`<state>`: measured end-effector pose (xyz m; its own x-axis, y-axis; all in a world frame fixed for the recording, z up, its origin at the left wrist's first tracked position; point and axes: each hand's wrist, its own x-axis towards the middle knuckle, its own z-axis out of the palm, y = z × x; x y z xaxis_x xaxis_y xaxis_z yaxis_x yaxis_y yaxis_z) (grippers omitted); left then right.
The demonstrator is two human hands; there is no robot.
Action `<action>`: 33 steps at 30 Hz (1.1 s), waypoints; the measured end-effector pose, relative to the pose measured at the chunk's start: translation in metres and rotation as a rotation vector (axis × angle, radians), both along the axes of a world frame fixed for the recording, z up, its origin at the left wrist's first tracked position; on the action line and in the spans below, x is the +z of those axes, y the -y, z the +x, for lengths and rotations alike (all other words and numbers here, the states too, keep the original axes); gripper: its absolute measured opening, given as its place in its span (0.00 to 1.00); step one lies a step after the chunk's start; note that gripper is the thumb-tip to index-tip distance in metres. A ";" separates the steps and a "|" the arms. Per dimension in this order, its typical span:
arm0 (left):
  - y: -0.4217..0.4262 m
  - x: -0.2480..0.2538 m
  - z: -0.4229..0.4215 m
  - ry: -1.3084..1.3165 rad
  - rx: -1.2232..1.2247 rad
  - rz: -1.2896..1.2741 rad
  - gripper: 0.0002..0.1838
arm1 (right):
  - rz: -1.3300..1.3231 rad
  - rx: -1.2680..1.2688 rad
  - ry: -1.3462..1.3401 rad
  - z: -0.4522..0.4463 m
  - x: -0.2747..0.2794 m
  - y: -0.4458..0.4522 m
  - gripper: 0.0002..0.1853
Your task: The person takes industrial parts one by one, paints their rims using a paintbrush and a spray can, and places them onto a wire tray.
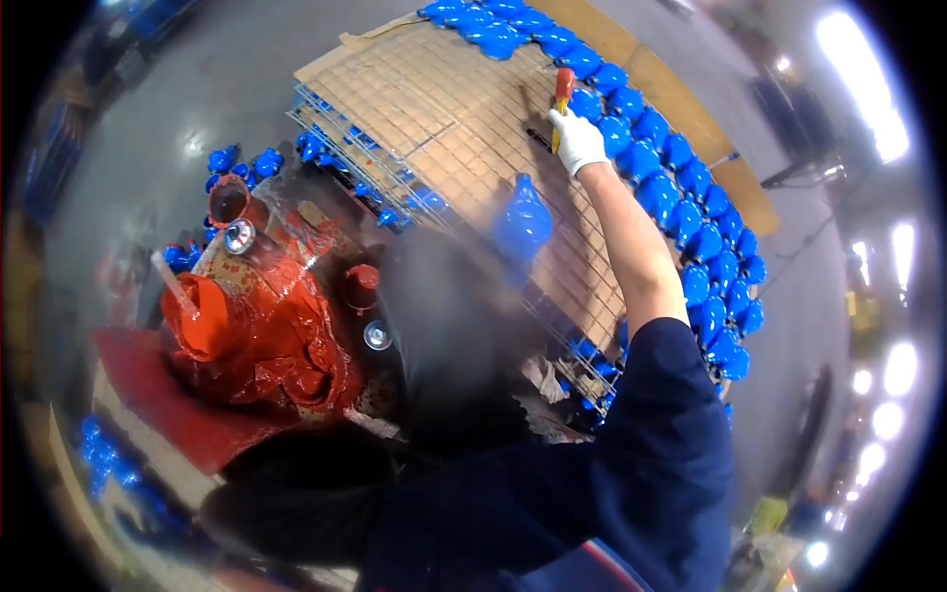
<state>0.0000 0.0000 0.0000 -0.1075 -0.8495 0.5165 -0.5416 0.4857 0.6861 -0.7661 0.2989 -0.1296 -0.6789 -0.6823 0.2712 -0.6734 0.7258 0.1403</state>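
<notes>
My right hand [578, 141], in a white glove, is stretched out over a wire rack [434, 123] lined with brown cardboard. Its fingers are closed round a brush-like tool [562, 97] with a red end pointing up and a yellow shaft. Close to the glove, glossy blue rounded parts [614, 133] stand in rows along the rack's right side. A single blue part [523, 219] with a narrow neck lies nearer to me, somewhat blurred. I cannot see my left hand; only the dark left sleeve shows at the bottom.
Left of the rack is a red-coated surface with a pot of red paint [205, 326], a stick standing in it. An open red can [229, 200] and a smaller red-rimmed can [362, 281] are near. A blurred dark shape [434, 335] covers the middle. More blue parts sit below the rack.
</notes>
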 end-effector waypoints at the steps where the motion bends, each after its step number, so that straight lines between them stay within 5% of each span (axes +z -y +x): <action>1: 0.006 -0.003 0.006 -0.005 0.024 -0.038 0.33 | -0.014 0.021 0.022 -0.005 -0.017 0.004 0.15; 3: 0.021 -0.048 -0.001 -0.076 0.049 -0.065 0.30 | -0.043 0.057 -0.064 -0.053 -0.003 0.005 0.14; 5: 0.029 -0.050 0.009 0.006 -0.027 -0.141 0.28 | -0.172 0.072 -0.108 -0.052 -0.017 0.018 0.12; 8: 0.012 -0.046 -0.029 0.140 -0.043 -0.118 0.28 | -0.418 0.114 -0.051 -0.021 0.042 0.039 0.04; 9: 0.003 -0.054 -0.041 0.157 0.025 -0.075 0.27 | -0.580 0.187 0.017 -0.012 0.057 0.041 0.06; 13: 0.000 -0.077 -0.078 -0.231 -0.316 0.254 0.23 | -0.921 0.520 0.714 0.098 0.129 0.063 0.12; 18: -0.022 -0.038 -0.148 -0.510 -0.796 0.656 0.22 | -0.838 0.901 1.143 0.258 0.206 0.100 0.12; 19: -0.021 -0.037 -0.155 -0.396 -0.877 0.617 0.32 | -0.811 1.012 1.211 0.282 0.212 0.109 0.12; 21: -0.032 -0.032 -0.164 -0.389 -0.993 0.599 0.38 | -0.783 1.156 1.469 0.325 0.213 0.126 0.14; 23: -0.055 -0.029 -0.169 -0.730 -1.173 1.008 0.59 | -0.744 1.237 1.598 0.363 0.208 0.146 0.13; 26: -0.096 -0.033 -0.148 -0.843 -1.143 1.308 0.68 | -0.692 1.188 1.748 0.413 0.192 0.173 0.09; 28: -0.114 -0.052 -0.127 -1.149 -1.039 1.417 0.65 | -0.732 1.110 1.781 0.425 0.160 0.193 0.09; 29: -0.123 -0.062 -0.116 -1.304 -0.983 1.455 0.63 | -0.904 1.324 1.772 0.429 0.131 0.209 0.11; 33: -0.128 -0.049 -0.088 -0.948 -0.908 1.066 0.54 | -1.114 0.946 1.755 0.445 0.079 0.195 0.23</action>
<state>-0.0876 0.1280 -0.0486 -0.7322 -0.6799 -0.0400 0.3968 -0.4736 0.7863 -0.3209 0.1041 -0.0509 -0.2809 -0.8964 0.3428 0.2693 -0.4165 -0.8683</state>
